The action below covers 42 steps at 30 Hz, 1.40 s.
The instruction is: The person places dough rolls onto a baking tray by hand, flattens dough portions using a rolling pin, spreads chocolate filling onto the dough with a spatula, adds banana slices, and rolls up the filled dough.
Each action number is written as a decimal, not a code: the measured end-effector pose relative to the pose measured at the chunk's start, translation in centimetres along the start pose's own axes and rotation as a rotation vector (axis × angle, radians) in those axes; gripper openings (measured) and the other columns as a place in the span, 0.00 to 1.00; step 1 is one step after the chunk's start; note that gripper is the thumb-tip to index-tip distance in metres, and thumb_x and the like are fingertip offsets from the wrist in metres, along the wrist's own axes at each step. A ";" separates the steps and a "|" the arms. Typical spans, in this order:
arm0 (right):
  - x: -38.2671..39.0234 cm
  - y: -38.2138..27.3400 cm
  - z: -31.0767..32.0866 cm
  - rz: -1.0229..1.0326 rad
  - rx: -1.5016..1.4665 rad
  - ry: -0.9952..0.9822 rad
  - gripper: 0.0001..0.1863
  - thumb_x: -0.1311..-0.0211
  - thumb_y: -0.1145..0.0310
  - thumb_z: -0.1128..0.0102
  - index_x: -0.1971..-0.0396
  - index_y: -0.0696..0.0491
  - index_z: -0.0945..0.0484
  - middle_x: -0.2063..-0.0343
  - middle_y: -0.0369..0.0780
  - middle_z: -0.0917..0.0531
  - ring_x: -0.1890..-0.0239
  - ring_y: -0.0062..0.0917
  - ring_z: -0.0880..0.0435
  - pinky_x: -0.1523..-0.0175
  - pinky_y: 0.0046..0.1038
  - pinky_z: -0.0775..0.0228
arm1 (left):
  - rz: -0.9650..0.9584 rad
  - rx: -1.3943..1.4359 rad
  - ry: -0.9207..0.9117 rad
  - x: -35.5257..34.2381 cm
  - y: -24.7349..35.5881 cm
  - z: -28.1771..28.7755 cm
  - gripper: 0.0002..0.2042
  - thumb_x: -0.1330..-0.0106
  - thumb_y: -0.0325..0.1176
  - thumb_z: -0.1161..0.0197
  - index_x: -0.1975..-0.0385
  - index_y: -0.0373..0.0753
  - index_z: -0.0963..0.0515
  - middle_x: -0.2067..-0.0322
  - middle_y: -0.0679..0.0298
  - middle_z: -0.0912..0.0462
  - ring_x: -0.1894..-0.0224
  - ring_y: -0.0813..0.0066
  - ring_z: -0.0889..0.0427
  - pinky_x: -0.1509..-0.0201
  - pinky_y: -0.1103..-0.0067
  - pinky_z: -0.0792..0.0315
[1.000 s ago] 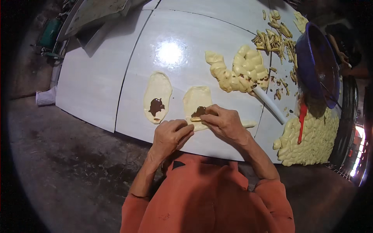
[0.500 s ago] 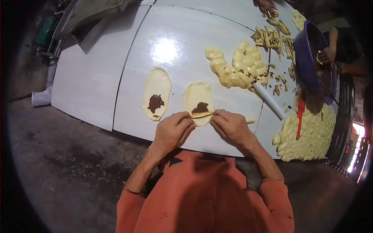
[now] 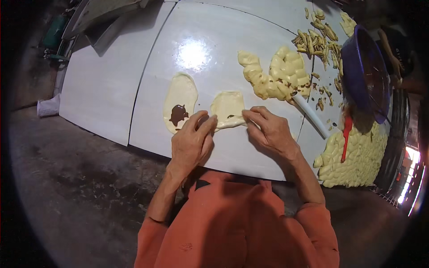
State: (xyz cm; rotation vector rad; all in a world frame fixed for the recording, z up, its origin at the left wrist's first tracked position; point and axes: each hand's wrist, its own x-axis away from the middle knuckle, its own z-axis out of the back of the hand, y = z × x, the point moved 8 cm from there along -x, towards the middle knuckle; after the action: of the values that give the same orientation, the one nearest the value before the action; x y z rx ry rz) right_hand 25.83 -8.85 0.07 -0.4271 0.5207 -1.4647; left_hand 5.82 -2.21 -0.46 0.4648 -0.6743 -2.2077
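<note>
A flattened piece of dough (image 3: 227, 102) lies before me, its near end folded over the filling. Only a small dark spot of chocolate (image 3: 230, 116) still shows at the fold. My left hand (image 3: 193, 140) pinches the left corner of the folded dough, and my right hand (image 3: 273, 133) pinches its right corner. To the left, close to my left hand, rests a second oval of dough (image 3: 182, 89) with a dollop of chocolate spread (image 3: 178, 114) on its near half. The banana strip inside the fold is hidden.
Right of my hands lie a mound of dough pieces (image 3: 286, 67), a white rod like a rolling pin (image 3: 313, 117), banana strips (image 3: 308, 42), a purple basin (image 3: 351, 76), a red utensil (image 3: 346, 138) and more dough (image 3: 353, 156). Metal trays (image 3: 100, 18) stand far left. Another person's arm (image 3: 392, 56) is beyond the basin.
The near end of the dough has been folded away from me, covering the banana strip and most of the chocolate. Both hands moved slightly up. The other person's hand left the basin rim.
</note>
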 end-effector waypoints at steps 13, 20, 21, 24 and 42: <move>-1.5 0.9 -1.3 -0.019 -0.039 -0.088 0.10 0.27 0.63 0.39 0.64 0.53 0.20 0.68 0.43 0.20 0.70 0.41 0.17 0.66 0.41 0.23 | -0.037 0.106 -0.083 -2.6 -0.5 -0.8 0.09 0.33 0.32 0.29 0.56 0.40 0.14 0.65 0.59 0.14 0.63 0.59 0.12 0.62 0.69 0.20; -0.9 -1.7 -0.7 0.201 0.079 0.003 0.12 0.34 0.62 0.33 0.56 0.51 0.22 0.65 0.39 0.20 0.67 0.35 0.17 0.64 0.39 0.23 | -0.110 0.093 -0.112 -2.3 1.2 -0.3 0.09 0.34 0.36 0.29 0.57 0.44 0.16 0.60 0.63 0.15 0.64 0.62 0.13 0.65 0.68 0.20; -0.8 -1.1 -1.2 0.196 0.083 -0.009 0.12 0.33 0.62 0.34 0.57 0.51 0.22 0.66 0.39 0.21 0.67 0.36 0.17 0.64 0.39 0.23 | -0.144 0.059 -0.118 -2.2 1.1 -0.6 0.10 0.35 0.36 0.28 0.56 0.44 0.16 0.61 0.65 0.15 0.63 0.65 0.13 0.66 0.69 0.20; -1.7 -0.7 -1.6 0.178 0.050 -0.069 0.11 0.31 0.62 0.35 0.58 0.52 0.22 0.67 0.39 0.22 0.68 0.37 0.17 0.65 0.39 0.23 | -0.111 0.037 -0.094 -2.5 0.3 -0.8 0.14 0.38 0.32 0.25 0.52 0.45 0.15 0.60 0.63 0.13 0.65 0.64 0.11 0.63 0.71 0.18; -3.3 -0.2 -0.6 0.109 -0.214 -0.152 0.09 0.38 0.71 0.39 0.60 0.59 0.19 0.73 0.45 0.18 0.72 0.42 0.16 0.66 0.39 0.24 | -0.027 0.135 -0.217 -3.2 -0.3 -0.7 0.12 0.33 0.36 0.28 0.52 0.42 0.16 0.61 0.60 0.13 0.63 0.62 0.12 0.63 0.69 0.20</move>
State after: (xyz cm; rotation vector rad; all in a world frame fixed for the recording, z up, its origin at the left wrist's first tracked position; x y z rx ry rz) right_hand 25.24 -5.59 -0.06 -0.6639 0.5722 -1.2651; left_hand 8.09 0.21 -0.86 0.3053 -0.9409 -2.2671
